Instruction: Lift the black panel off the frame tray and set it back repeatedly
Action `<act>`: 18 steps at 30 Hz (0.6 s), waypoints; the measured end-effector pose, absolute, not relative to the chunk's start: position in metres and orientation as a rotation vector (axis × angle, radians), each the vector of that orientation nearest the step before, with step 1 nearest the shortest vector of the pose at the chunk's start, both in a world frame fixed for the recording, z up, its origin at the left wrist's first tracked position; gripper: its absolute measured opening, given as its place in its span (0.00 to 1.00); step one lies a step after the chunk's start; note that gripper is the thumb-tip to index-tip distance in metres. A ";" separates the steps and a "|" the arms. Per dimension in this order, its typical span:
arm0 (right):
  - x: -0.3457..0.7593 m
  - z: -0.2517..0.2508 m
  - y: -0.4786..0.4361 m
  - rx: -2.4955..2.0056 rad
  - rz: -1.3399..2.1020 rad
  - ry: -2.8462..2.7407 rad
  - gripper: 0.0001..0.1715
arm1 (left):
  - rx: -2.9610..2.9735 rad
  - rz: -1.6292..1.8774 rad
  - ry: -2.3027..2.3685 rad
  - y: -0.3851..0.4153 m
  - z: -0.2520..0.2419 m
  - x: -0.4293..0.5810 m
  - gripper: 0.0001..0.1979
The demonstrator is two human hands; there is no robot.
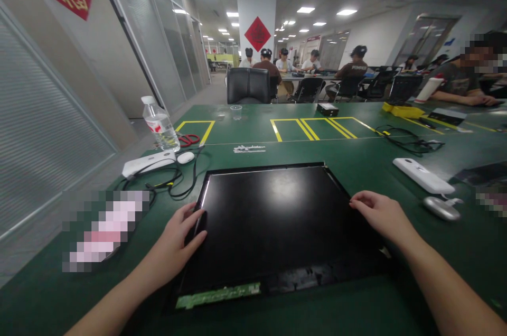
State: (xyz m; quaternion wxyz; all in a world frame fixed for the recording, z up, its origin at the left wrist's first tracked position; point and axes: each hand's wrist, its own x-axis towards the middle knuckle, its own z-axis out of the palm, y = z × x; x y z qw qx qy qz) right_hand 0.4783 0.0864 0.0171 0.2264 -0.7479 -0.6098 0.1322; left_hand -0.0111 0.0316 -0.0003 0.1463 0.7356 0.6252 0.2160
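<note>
A black flat display panel (273, 220) in a thin dark frame lies before me, with a green circuit strip (217, 295) along its near left edge. My left hand (184, 238) rests at the panel's left edge, thumb and fingers spread apart, fingertips touching the border. On the opposite side, my right hand (378, 214) has its thumb and fingers drawn together on the panel's right rim. The undersides of both hands are hidden.
Left of the panel are black cables (190, 183), a white power strip (148, 162), a white mouse (186, 157), red-handled scissors (189, 139) and a water bottle (160, 126). A white device (423, 175) and silver mouse (441, 208) lie right. People sit beyond.
</note>
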 end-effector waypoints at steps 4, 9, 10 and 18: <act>0.478 0.017 0.086 -2.076 0.364 -1.694 0.16 | 2.240 0.527 1.745 0.023 0.008 -0.012 0.28; 0.476 0.019 0.086 -2.063 0.374 -1.703 0.16 | 2.364 0.230 1.400 0.011 0.035 -0.013 0.18; 0.476 0.019 0.085 -2.056 0.373 -1.705 0.16 | 2.343 0.185 1.358 0.009 0.040 -0.013 0.18; 0.476 0.018 0.086 -2.039 0.352 -1.716 0.17 | 2.328 0.043 1.317 0.007 0.059 -0.008 0.18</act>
